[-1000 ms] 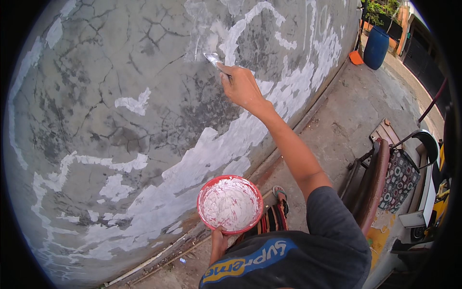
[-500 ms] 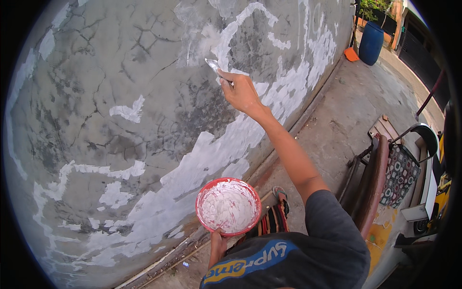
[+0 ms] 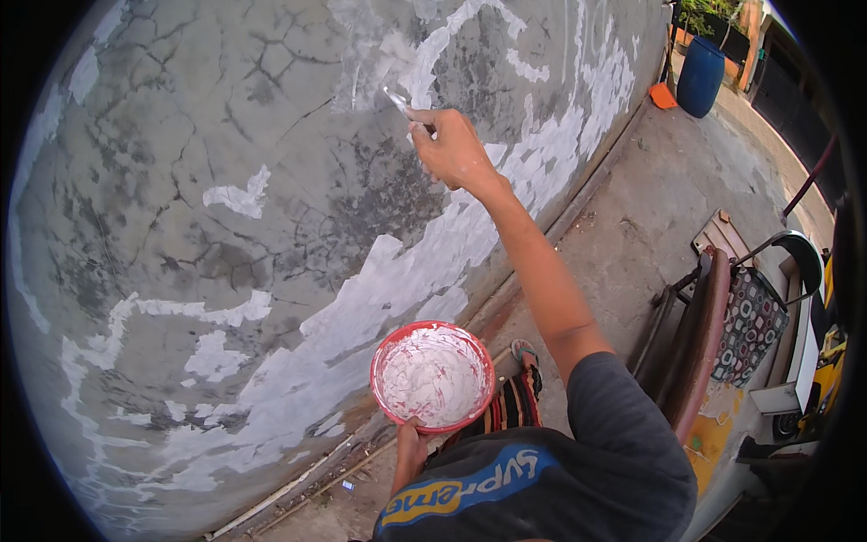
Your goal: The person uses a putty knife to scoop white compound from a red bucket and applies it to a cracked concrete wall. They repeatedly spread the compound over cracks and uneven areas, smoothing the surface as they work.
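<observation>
My right hand (image 3: 454,152) grips a metal putty knife (image 3: 396,99), its flat blade angled up-left at a pale smeared patch on the cracked grey wall (image 3: 163,154); whether the blade touches cannot be told. Irregular white patches (image 3: 361,294) run across the wall. Low in the view, my left hand (image 3: 411,438) grips the near rim of a round red plastic bowl (image 3: 432,325), whose inside is coated with white paste (image 3: 432,384). My forearm in a dark short sleeve reaches up from the lower right.
Concrete ground (image 3: 632,212) runs along the wall's foot. At right are a brown bench (image 3: 700,361), a patterned cushion (image 3: 750,330), boards and a yellow vehicle (image 3: 817,379). A blue drum (image 3: 700,79) and an orange dustpan (image 3: 661,95) stand at top right.
My right hand with the knife has moved slightly upward on the wall. The bowl in my left hand looks much the same, with the whole view shifted slightly.
</observation>
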### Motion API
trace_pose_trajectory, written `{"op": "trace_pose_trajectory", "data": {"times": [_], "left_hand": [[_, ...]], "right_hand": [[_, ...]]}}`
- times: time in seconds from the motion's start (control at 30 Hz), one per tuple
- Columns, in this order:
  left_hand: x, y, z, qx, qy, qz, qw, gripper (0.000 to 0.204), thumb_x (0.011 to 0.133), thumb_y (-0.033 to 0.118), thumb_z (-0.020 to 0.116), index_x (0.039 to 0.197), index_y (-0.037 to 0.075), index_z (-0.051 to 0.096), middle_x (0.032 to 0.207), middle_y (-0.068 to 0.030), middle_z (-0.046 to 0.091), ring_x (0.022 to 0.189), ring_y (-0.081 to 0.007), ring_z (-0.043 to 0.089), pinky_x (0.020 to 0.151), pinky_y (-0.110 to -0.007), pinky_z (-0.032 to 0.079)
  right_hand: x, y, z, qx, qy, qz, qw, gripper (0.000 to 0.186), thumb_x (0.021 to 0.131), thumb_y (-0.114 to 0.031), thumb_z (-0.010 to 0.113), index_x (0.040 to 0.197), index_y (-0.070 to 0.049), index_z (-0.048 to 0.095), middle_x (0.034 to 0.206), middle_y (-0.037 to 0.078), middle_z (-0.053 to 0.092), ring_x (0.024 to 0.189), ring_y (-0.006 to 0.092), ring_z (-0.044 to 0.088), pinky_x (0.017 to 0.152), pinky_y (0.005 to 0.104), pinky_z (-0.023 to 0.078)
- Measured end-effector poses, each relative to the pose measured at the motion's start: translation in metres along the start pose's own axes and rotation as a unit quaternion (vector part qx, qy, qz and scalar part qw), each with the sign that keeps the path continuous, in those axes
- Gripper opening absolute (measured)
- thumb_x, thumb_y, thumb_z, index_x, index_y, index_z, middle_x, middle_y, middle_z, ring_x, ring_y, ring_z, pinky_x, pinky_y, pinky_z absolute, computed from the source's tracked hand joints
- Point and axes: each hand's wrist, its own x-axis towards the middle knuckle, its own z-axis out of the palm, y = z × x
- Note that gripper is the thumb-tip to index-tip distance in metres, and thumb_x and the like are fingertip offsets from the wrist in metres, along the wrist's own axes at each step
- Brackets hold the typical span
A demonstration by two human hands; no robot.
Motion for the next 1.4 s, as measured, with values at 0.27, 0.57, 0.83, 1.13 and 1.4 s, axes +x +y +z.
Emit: {"op": "trace_pose_trajectory", "data": {"times": [0.27, 0.57, 0.83, 1.13, 1.4], "left_hand": [[-0.007, 0.006, 0.01, -0.012, -0.022, 0.025, 0.999, 0.057, 0.069, -0.002, 0.047, 0.126, -0.006, 0.045, 0.118, -0.0206, 0.057, 0.102, -0.0373, 0.061, 0.08, -0.055, 0.057], [-0.011, 0.005, 0.004, -0.033, -0.025, 0.041, 0.998, 0.062, 0.07, -0.002, 0.046, 0.131, 0.001, 0.04, 0.122, -0.0166, 0.054, 0.106, -0.036, 0.059, 0.078, -0.057, 0.056], [0.01, -0.005, -0.017, -0.02, -0.033, 0.013, 0.999, 0.061, 0.07, 0.0, 0.047, 0.131, -0.003, 0.041, 0.125, -0.02, 0.053, 0.111, -0.0384, 0.056, 0.089, -0.059, 0.05], [-0.004, 0.006, -0.003, -0.043, -0.025, 0.031, 0.998, 0.064, 0.071, -0.003, 0.045, 0.134, -0.002, 0.036, 0.126, -0.0199, 0.051, 0.111, -0.0366, 0.056, 0.085, -0.055, 0.055], [-0.023, 0.019, 0.01, -0.012, -0.011, 0.017, 1.0, 0.062, 0.07, 0.0, 0.046, 0.131, -0.006, 0.038, 0.125, -0.0217, 0.052, 0.111, -0.038, 0.056, 0.091, -0.056, 0.05]], "right_hand": [[0.03, -0.004, -0.002, 0.012, 0.037, 0.021, 0.999, 0.039, 0.095, -0.014, 0.048, 0.131, 0.0, 0.054, 0.055, 0.006, 0.05, 0.041, 0.0135, 0.047, 0.036, 0.0315, 0.037], [0.019, -0.021, 0.002, -0.061, 0.038, -0.034, 0.997, 0.039, 0.096, -0.014, 0.045, 0.132, 0.001, 0.053, 0.053, 0.006, 0.051, 0.04, 0.0132, 0.048, 0.035, 0.032, 0.038], [-0.006, -0.004, 0.066, -0.131, 0.052, -0.117, 0.983, 0.04, 0.091, -0.008, 0.049, 0.128, 0.004, 0.054, 0.051, 0.018, 0.049, 0.045, 0.0266, 0.049, 0.054, 0.0401, 0.045], [0.034, -0.055, 0.008, -0.066, 0.047, -0.028, 0.996, 0.041, 0.093, -0.014, 0.048, 0.131, 0.002, 0.053, 0.054, 0.006, 0.051, 0.042, 0.0145, 0.047, 0.037, 0.0328, 0.037], [-0.008, -0.015, 0.055, -0.162, 0.012, -0.179, 0.97, 0.037, 0.093, -0.012, 0.05, 0.125, 0.003, 0.058, 0.052, 0.007, 0.051, 0.041, 0.0152, 0.047, 0.042, 0.0325, 0.041]]}}
